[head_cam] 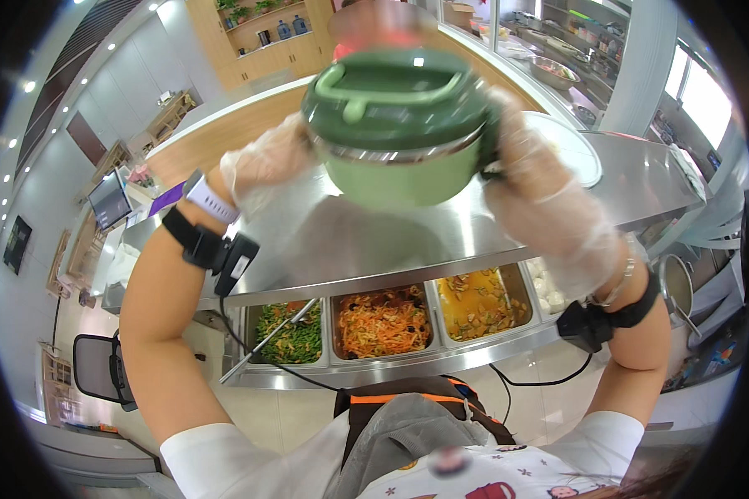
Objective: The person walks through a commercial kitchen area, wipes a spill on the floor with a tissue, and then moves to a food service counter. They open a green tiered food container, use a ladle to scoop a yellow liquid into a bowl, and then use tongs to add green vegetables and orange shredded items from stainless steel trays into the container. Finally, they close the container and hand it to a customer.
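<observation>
Both my hands, in clear plastic gloves, hold up a green lidded food container (pixel 406 168) above a stainless steel counter (pixel 274 243). Its dark green lid has a light green carry handle, which lies folded on top. My left hand (pixel 274 156) grips one side, my right hand (pixel 524 150) the other. Below the counter's edge sit steel food pans: chopped green vegetables (pixel 293 340) with a metal utensil's handle (pixel 268 340) across them, shredded carrot mix (pixel 384 324), a dish in orange sauce (pixel 484 305), and white round items (pixel 546 290) partly behind my right forearm.
A round white lid or tray (pixel 568 150) lies on the counter beyond my right hand. A cloth (pixel 690 171) rests at the counter's right end. A person in red (pixel 377 40), blurred, stands across the counter. A large metal pot (pixel 674 287) is at the right.
</observation>
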A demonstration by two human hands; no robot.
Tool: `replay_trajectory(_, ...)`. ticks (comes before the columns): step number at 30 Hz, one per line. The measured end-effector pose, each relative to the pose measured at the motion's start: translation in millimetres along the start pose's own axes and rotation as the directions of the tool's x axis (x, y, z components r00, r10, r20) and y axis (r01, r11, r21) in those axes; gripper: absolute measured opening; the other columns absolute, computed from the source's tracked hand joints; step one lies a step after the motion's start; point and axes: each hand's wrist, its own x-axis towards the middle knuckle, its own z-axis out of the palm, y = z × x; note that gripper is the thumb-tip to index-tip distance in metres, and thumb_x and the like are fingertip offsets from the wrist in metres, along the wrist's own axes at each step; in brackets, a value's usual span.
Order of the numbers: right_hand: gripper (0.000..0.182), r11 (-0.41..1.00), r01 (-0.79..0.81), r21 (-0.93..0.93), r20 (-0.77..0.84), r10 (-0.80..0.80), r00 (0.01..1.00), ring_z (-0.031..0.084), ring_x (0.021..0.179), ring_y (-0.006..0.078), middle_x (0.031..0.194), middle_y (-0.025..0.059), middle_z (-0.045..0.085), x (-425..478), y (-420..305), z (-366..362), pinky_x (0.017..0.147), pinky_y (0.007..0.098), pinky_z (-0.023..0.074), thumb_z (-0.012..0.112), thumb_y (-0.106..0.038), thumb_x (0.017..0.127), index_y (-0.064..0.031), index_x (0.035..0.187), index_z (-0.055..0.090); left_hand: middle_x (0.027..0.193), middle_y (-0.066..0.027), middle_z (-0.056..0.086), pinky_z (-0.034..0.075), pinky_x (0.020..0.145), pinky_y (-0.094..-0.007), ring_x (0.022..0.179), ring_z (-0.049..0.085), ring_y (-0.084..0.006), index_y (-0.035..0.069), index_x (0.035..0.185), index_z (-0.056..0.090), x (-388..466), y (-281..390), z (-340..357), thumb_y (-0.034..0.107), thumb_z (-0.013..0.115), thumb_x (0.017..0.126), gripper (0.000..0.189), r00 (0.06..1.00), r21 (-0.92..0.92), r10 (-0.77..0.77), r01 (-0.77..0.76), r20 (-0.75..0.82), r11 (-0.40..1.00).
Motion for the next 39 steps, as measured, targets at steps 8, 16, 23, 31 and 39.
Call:
replay_trajectory(8, 0.066, 0.987, -0.128, 0.093, 0.152, 0.113, 0.982, 0.057, 0.110, 0.0365, 0.113, 0.0224, 0.057, 16.7, -36.0, 77.4, 0.097, 0.0433, 0.0441, 0.060, -0.005, 0.075, -0.0016, 0.136, 0.035, 0.131, -0.0070, 0.054, 0.042, 0.102, -0.0287, 0.123, 0.049, -0.0158, 0.002, 0.136, 0.044, -100.0, -11.5, -14.4, -0.004, 0.062, 0.086, 0.053, 0.982, -0.276, -0.132, 0.090, -0.138, 0.957)
replay_trajectory(16, 0.036, 0.917, -0.343, 0.203, 0.146, 0.318, 0.937, 0.058, 0.089, 0.0218, 0.097, 0.0136, 0.055, 36.7, -51.7, 107.1, 0.080, 0.0353, 0.0488, 0.055, 0.002, 0.081, -0.0037, 0.113, 0.040, 0.105, -0.0072, 0.063, 0.047, 0.088, -0.0291, 0.101, 0.058, -0.0156, 0.001, 0.116, 0.053, -120.2, -19.1, -22.3, 0.000, 0.066, 0.082, 0.037, 0.962, 0.075, -0.160, 0.181, -0.221, 0.981)
replay_trajectory(23, 0.043, 0.983, -0.145, 0.114, 0.168, 0.125, 0.978, 0.050, 0.086, 0.0309, 0.095, 0.0166, 0.045, 42.1, -50.2, 109.2, 0.083, 0.0337, 0.0444, 0.042, 0.010, 0.074, -0.0050, 0.114, 0.034, 0.107, -0.0049, 0.058, 0.046, 0.089, -0.0310, 0.104, 0.056, -0.0149, 0.002, 0.120, 0.053, -126.9, -25.0, -39.4, -0.004, 0.061, 0.083, 0.038, 0.987, -0.028, -0.138, 0.137, -0.083, 0.990)
replay_trajectory(31, 0.044, 1.000, 0.013, 0.014, 0.147, -0.015, 0.989, 0.053, 0.106, 0.0313, 0.106, 0.0201, 0.050, 80.5, -40.5, 80.8, 0.092, 0.0385, 0.0428, 0.045, 0.014, 0.076, -0.0034, 0.116, 0.038, 0.115, -0.0060, 0.061, 0.045, 0.098, -0.0274, 0.107, 0.057, -0.0151, -0.001, 0.122, 0.058, -119.1, 28.2, -58.1, -0.012, 0.055, 0.085, 0.039, 0.963, 0.101, -0.176, 0.199, -0.204, 0.975)
replay_trajectory(39, 0.046, 0.780, -0.041, 0.624, 0.173, -0.087, 0.981, 0.054, 0.117, 0.0197, 0.125, 0.0106, 0.058, 70.7, 11.7, -48.0, 0.104, 0.0291, 0.0419, 0.060, -0.025, 0.095, -0.0060, 0.136, 0.050, 0.123, -0.0101, 0.057, 0.039, 0.104, -0.0321, 0.115, 0.054, -0.0171, -0.004, 0.129, 0.053, -8.3, 107.9, -29.8, 0.000, 0.054, 0.089, 0.040, 0.971, 0.381, -0.069, 0.154, -0.228, 0.911)
